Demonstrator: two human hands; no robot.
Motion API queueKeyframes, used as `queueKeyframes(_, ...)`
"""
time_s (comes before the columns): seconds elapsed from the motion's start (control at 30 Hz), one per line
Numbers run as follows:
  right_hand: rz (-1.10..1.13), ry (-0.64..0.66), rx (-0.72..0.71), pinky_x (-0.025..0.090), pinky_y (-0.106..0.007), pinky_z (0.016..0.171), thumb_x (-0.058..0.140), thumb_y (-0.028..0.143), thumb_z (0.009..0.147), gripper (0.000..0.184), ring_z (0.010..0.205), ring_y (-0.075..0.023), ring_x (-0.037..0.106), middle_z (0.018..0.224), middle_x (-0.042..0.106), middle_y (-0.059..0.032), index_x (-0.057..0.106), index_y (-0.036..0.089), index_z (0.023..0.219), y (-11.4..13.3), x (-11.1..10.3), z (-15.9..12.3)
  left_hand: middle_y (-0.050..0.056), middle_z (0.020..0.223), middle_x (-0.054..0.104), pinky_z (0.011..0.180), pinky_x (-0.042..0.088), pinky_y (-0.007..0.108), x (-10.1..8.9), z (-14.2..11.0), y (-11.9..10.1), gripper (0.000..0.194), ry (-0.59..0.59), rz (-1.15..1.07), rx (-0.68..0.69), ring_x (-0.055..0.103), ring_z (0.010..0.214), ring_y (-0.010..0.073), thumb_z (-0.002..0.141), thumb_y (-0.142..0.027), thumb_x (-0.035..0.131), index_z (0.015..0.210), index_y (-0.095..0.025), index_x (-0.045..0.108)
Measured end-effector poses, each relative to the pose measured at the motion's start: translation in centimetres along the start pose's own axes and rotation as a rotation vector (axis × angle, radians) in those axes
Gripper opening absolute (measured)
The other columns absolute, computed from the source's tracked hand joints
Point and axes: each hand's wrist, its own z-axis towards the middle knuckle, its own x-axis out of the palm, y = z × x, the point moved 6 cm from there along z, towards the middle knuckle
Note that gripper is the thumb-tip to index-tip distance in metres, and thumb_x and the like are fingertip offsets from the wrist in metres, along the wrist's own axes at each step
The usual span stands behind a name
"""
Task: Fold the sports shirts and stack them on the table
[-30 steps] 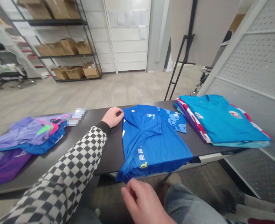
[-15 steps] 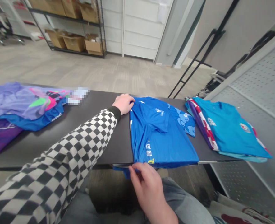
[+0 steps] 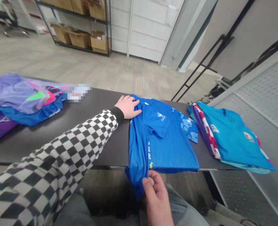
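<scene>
A blue T-shirt (image 3: pixel 174 147) with white lettering and a cloud-patterned sleeve lies partly folded on the dark table, its left part gathered in a long strip. My left hand (image 3: pixel 128 107) rests flat on the shirt's far left corner, fingers spread. At the table's near edge, my right hand (image 3: pixel 156 190) pinches the lower hem of the gathered strip. That strip hangs over the edge below the rest of the shirt. The tips of the right fingers are partly hidden by the cloth.
On the right lies a stack of folded shirts (image 3: pixel 233 135), turquoise on top. A loose pile of purple and blue shirts (image 3: pixel 18 97) covers the table's (image 3: pixel 101 157) left end. Behind stand a shelf with cardboard boxes (image 3: pixel 79 39) and a black metal stand (image 3: pixel 200 67).
My right hand has drawn the shirt's left hem rightward and towards me, so a strip now hangs over the edge. My left hand's fingers have spread from their curled grip.
</scene>
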Motion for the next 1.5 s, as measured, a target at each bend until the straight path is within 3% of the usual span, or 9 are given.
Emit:
queueKeyframes(0.13,-0.113,-0.017,0.044,0.055,-0.029,0.09,0.083,0.079,0.082,0.061,0.095,-0.022,0.067,0.094,0.075,-0.0047,0.074,0.02,0.095,0.5,0.5,0.0,0.014,0.16,0.065,0.134,0.03,0.061,-1.6,-1.3,-2.5,0.061,-0.098,0.008,0.076,0.052,0.155,0.0403,0.109,-0.058,0.053,0.155,-0.022,0.068)
queueKeyframes(0.3,-0.036,0.125,-0.041,0.054,-0.028,0.079,0.081,0.078,0.087,0.058,0.079,-0.0178,0.062,0.085,0.073,-0.0022,0.077,0.021,0.094,2.4,1.7,0.1,0.012,0.155,0.07,0.129,0.043,0.046,-0.8,-2.8,-6.4,0.054,0.025,-0.081,0.355,0.063,0.145,0.0322,0.106,-0.055,0.058,0.143,-0.022,0.077)
queueKeyframes(0.57,0.118,0.453,0.059,0.056,-0.031,0.084,0.096,0.06,0.082,0.048,0.083,-0.0184,0.069,0.093,0.081,-0.0051,0.085,0.019,0.105,3.5,4.2,0.4,0.013,0.166,0.062,0.134,0.037,0.047,0.5,-2.6,-6.1,0.064,0.091,-0.105,0.372,0.056,0.154,0.0331,0.106,-0.063,0.057,0.153,-0.022,0.071)
queueKeyframes(0.8,0.212,0.448,-0.002,0.057,-0.033,0.093,0.095,0.055,0.086,0.045,0.092,-0.0193,0.073,0.102,0.084,-0.0044,0.083,0.023,0.114,3.5,3.5,0.3,0.014,0.176,0.05,0.137,0.028,0.06,0.7,-2.8,-6.2,0.077,0.166,-0.122,0.322,0.042,0.165,0.0405,0.105,-0.073,0.052,0.162,-0.023,0.063)
queueKeyframes(0.97,0.017,0.461,-0.005,0.057,-0.038,0.097,0.08,0.068,0.096,0.053,0.1,-0.0246,0.073,0.107,0.083,-0.0083,0.082,0.019,0.116,2.8,4.3,0.4,0.014,0.182,0.041,0.136,0.018,0.074,0.1,-3.5,-6.5,0.078,0.205,-0.064,0.307,0.033,0.168,0.0476,0.106,-0.072,0.051,0.169,-0.026,0.056)
queueKeyframes(1.1,-0.168,0.369,-0.098,0.055,-0.038,0.1,0.072,0.074,0.098,0.058,0.104,-0.0277,0.072,0.106,0.083,-0.0089,0.081,0.018,0.11,2.7,4.4,0.9,0.011,0.177,0.05,0.14,0.017,0.065,-1.2,-3.4,-9.3,0.062,0.104,-0.099,0.412,0.039,0.167,0.0375,0.112,-0.055,0.047,0.164,-0.025,0.061)
queueKeyframes(1.17,-0.214,0.354,-0.108,0.055,-0.037,0.097,0.07,0.074,0.099,0.059,0.101,-0.0274,0.071,0.103,0.082,-0.0086,0.081,0.017,0.107,2.7,4.5,1.0,0.011,0.176,0.051,0.14,0.019,0.063,-1.0,-3.2,-11.4,0.062,0.147,-0.13,0.452,0.04,0.167,0.0353,0.112,-0.058,0.045,0.162,-0.025,0.062)
queueKeyframes(1.33,-0.359,0.276,-0.2,0.052,-0.033,0.087,0.068,0.062,0.104,0.048,0.09,-0.0236,0.068,0.093,0.08,-0.0075,0.08,0.016,0.097,3.0,4.5,0.9,0.018,0.187,0.022,0.136,0.014,0.077,1.9,-3.1,-15.3,0.104,0.378,-0.121,0.449,0.017,0.174,0.0466,0.097,-0.085,0.056,0.176,-0.02,0.041)
queueKeyframes(1.5,-0.422,0.264,-0.249,0.049,-0.031,0.085,0.068,0.046,0.106,0.033,0.088,-0.0216,0.067,0.091,0.079,-0.0058,0.08,0.017,0.095,3.7,4.8,0.5,0.012,0.186,0.03,0.134,0.011,0.08,2.1,-3.1,-15.8,0.063,0.337,-0.105,0.419,0.022,0.173,0.0415,0.116,-0.048,0.034,0.173,-0.025,0.045)
